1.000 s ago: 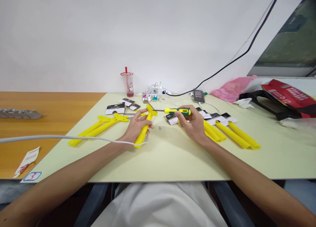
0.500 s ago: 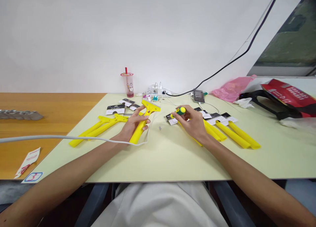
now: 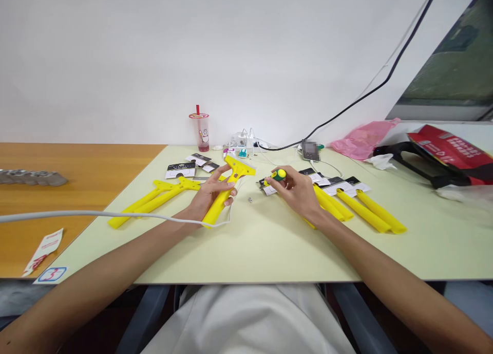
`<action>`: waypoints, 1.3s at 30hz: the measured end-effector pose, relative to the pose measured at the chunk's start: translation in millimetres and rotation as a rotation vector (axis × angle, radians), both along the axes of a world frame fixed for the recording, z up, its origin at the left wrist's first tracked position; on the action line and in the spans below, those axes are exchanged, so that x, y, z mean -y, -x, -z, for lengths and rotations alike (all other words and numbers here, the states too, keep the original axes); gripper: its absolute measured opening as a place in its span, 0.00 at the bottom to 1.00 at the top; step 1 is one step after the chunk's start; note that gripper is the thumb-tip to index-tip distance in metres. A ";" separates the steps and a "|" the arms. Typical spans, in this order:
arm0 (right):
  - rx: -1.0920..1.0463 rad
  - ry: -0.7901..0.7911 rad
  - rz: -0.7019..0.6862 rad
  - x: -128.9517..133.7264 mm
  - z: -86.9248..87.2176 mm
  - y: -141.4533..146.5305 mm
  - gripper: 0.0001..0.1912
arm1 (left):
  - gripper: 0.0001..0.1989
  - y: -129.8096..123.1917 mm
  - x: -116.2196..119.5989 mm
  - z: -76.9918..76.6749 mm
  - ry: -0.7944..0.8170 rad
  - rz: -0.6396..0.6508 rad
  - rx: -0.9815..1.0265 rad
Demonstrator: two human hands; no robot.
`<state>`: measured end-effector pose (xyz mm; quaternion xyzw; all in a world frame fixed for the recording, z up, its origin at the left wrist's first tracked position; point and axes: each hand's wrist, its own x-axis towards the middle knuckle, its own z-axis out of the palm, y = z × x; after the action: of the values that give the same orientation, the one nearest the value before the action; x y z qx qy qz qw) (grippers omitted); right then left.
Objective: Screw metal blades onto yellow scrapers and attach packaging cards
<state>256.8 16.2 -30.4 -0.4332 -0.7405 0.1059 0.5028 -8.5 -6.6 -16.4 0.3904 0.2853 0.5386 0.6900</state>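
Note:
My left hand (image 3: 210, 193) is closed round the handle of a yellow scraper (image 3: 220, 202), its wide head tilted up and to the right. In my right hand (image 3: 298, 190) is a screwdriver with a green and yellow handle (image 3: 278, 175), gripped between thumb and fingers; its shaft cannot be made out. Between the hands a few small screws (image 3: 250, 200) lie on the pale table (image 3: 246, 251). Beside my left hand rest two more yellow scrapers (image 3: 162, 200). Several yellow handles (image 3: 362, 210) lie to the right, partly hidden behind my right hand.
Black and white cards (image 3: 180, 170) lie at both sides. A plastic cup with a red straw (image 3: 199, 133) stands by the wall, near a power strip (image 3: 238, 140). A white cable (image 3: 115, 215) crosses my left forearm. A red bag (image 3: 454, 151) lies at the right.
The scraper in my left hand has tipped slightly, its head shifting to the right. The screwdriver handle in my right hand has moved a little left and turned.

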 end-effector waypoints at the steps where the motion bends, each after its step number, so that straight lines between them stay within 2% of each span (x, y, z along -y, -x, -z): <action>1: 0.001 0.002 0.000 0.3 -0.4 0.2 0.24 | 0.36 0.0 0.1 -0.2 0.000 0.001 0.000; 6: 0.000 -0.005 0.001 0.6 -0.3 -0.1 0.23 | 0.34 -0.2 0.6 -1.1 0.010 0.002 0.008; 10: -0.055 -0.014 0.001 0.9 -0.6 -1.0 0.22 | 0.36 0.1 -1.6 0.1 0.036 -0.007 0.010; 15: -0.160 -0.045 0.029 4.7 -3.9 -0.8 0.22 | 0.39 2.2 -9.9 7.3 0.077 -0.065 -0.008; 20: -0.271 -0.053 0.024 5.6 -3.2 -1.4 0.23 | 0.35 3.6 -15.5 12.9 0.131 -0.074 -0.021; 27: -0.333 -0.026 -0.027 4.2 0.7 -2.2 0.22 | 0.28 -3.8 -7.4 2.0 0.269 -0.083 -0.033; 32: -0.357 -0.011 -0.067 6.2 -0.2 -0.6 0.21 | 0.20 -6.9 -3.1 -1.7 0.267 -0.008 -0.037; 39: -0.365 0.003 -0.079 7.8 -2.1 0.1 0.22 | 0.23 -6.3 -3.4 2.8 0.234 0.031 -0.040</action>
<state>256.7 8.4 -28.3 -0.3781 -0.6532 0.2036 0.6237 -2.2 -3.2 -19.2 0.3221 0.3541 0.4830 0.7332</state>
